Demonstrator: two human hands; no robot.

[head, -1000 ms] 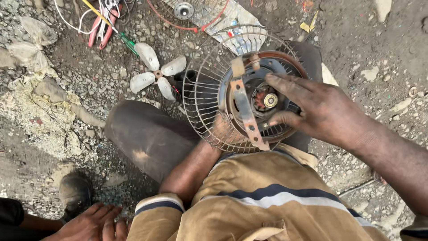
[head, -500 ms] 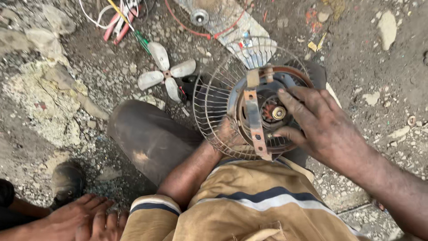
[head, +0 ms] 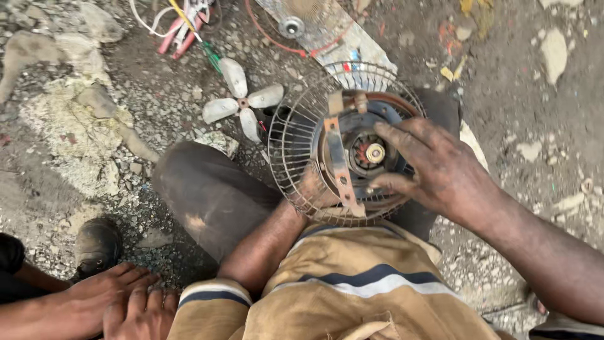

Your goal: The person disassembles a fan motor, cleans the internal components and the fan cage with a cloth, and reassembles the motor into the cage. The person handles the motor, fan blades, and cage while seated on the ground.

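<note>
The person sits on rough, stony ground with a wire fan guard and its motor propped between the knees. The right hand lies over the motor's right side; its fingers are spread and curved around the round housing, with the tips close to the small brass shaft at the centre. They grip the housing loosely and do not pinch the shaft itself. The left hand reaches up from below and sits behind the wire guard, steadying it from the back; its fingers are mostly hidden by the wires, so I cannot tell how they are set. A rusty metal strap runs down across the front of the motor.

The work looks to be at the stage of taking the fan apart, with the motor being turned or worked loose in the guard. A next move would call for a firm hold on the guard while the motor is twisted.

A white fan blade lies on the ground beyond the guard, with pliers and loose wires farther off. Another person's hands rest at the lower left, beside a dark shoe.
</note>
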